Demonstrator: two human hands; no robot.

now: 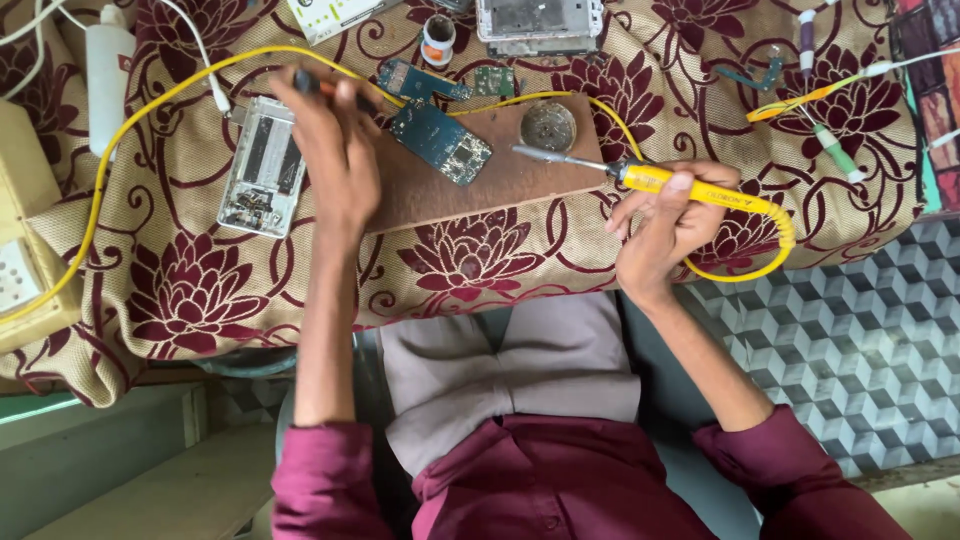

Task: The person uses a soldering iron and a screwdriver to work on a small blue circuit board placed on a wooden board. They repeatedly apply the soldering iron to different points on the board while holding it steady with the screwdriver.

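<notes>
My right hand (668,222) grips a yellow soldering iron (660,180) whose metal tip points left, toward a round tin (548,126) on a brown wooden board (480,175). A blue-green circuit board (441,141) lies on that board, just left of the tip. My left hand (338,150) rests at the board's left edge, closed on a thin dark tool with an orange band (318,86) beside the circuit board.
An opened phone frame (262,166) lies left of my left hand on the maroon floral cloth (470,255). Smaller circuit boards (420,80), a small jar (437,40) and another phone body (538,22) sit at the back. A yellow cable (110,170) loops left; pens lie at the right.
</notes>
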